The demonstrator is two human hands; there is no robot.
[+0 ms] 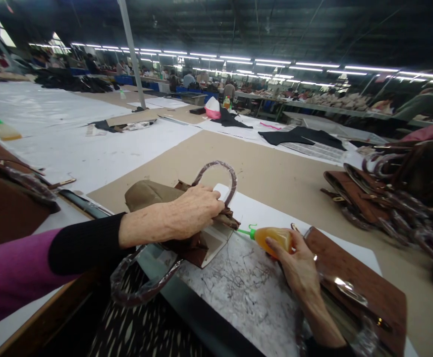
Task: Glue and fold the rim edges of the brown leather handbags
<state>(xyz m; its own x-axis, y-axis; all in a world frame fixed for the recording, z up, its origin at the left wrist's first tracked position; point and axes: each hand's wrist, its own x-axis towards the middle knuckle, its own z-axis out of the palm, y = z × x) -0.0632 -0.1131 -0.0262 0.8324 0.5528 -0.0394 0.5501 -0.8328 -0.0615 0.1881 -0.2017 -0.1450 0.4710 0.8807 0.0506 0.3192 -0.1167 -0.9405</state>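
Before me lies a brown handbag (196, 250) with its olive lining (147, 194) pulled out and two plastic-wrapped handles. My left hand (196, 210) is closed on the bag's edge beside the upright handle (216, 166); the fingertips are partly hidden. In my right hand (298, 263) is a soft glue bottle (274, 239) of amber liquid with a green nozzle. The nozzle tip points left at the bag's corner, touching it or very close; I cannot tell which. Under my right forearm rests another brown bag (365, 287) with a metal clasp.
Thread scraps litter the white board (239, 287) in front of me. More brown bags (365, 198) are piled at right, and one brown bag (12, 198) stands at left. A second glue bottle (4, 130) lies far left. Black fabric pieces (301, 136) and a metal post (133, 54) are farther back.
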